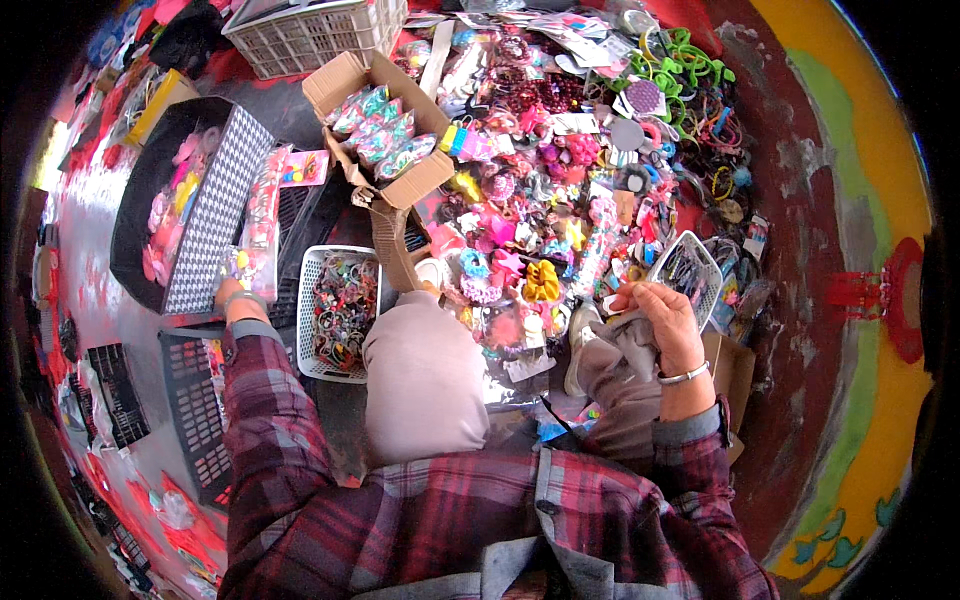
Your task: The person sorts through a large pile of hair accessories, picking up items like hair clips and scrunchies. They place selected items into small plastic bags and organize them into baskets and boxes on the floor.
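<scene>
At the left, my left hand (229, 292) is closed at the lower edge of a clear plastic bag (260, 262) with small coloured pieces in it; its fingers are partly hidden. The bag lies against the houndstooth side of a black box (222, 205) that holds pink and yellow pieces. Above my right knee, my right hand (664, 318) is raised with thumb and fingers pinched together. Whatever sits between those fingertips is too small to make out. Beyond it spreads a large heap of hair accessories (540, 235), among them a mustard-yellow scrunchie (541, 281).
A white basket (309, 345) of small hair ties stands by my left knee. Further off are a cardboard box (420, 183) of bagged goods and a pale crate (310, 38). Another white basket (712, 270) sits past my right hand. A dark plastic crate (192, 400) lies beside my left forearm.
</scene>
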`<action>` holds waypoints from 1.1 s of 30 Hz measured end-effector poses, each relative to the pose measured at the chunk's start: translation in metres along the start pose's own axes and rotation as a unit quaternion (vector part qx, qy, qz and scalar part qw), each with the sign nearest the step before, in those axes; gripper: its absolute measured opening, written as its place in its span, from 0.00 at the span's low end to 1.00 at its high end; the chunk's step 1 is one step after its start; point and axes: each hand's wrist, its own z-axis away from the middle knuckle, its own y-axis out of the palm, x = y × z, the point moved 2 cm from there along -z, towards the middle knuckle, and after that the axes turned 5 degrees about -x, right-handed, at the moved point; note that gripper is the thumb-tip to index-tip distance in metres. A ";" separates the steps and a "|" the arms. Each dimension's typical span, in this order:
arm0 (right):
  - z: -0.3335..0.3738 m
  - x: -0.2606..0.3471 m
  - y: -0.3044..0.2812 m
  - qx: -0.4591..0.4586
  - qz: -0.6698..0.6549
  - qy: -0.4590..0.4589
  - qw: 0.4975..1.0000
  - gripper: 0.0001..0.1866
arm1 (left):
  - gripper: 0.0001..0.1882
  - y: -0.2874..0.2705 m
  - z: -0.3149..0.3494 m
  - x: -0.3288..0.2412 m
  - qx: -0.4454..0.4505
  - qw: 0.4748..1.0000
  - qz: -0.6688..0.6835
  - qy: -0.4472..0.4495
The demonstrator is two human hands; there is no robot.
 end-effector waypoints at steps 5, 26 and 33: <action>0.009 -0.005 -0.030 -0.027 -0.017 -0.007 0.999 0.12 | 0.14 -0.015 0.032 -0.028 -0.043 0.994 0.072 0.070; 0.024 0.008 -0.099 -0.108 -0.246 -0.161 0.950 0.10 | 0.13 0.025 0.460 -0.261 0.265 0.621 -0.062 0.735; 0.022 -0.004 -0.112 -0.162 -0.252 -0.100 0.949 0.07 | 0.16 0.101 0.448 -0.113 0.342 0.747 -0.241 0.517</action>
